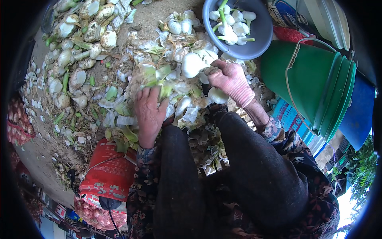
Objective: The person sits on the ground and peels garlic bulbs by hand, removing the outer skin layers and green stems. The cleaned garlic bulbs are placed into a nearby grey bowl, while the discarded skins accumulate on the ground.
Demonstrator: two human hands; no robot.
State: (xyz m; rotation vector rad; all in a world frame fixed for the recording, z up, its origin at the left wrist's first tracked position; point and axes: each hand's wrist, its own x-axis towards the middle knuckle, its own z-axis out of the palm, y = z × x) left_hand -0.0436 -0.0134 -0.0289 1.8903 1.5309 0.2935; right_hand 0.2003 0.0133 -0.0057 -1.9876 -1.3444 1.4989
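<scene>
My right hand [229,80], in a pinkish glove with a ribbed cuff, holds a peeled white garlic bulb [191,65] by its neck. Below that hand, near my knee, lies another white bulb [218,95]. Bare and palm down, my left hand [150,112] is over the pile of garlic husks [182,89]. Blurred green and white husks [155,77] are at its fingertips; whether it grips them cannot be made out. Past the right hand, a grey-blue basin [259,44] contains several clean bulbs [234,27] with green stem stubs.
Unpeeled garlic bulbs [77,79] are heaped on the ground at left. A red bucket [107,170] stands by my left arm. At right, a green bucket [307,80] lies tipped beside a blue container [358,110]. Net bags [19,125] of bulbs sit at far left.
</scene>
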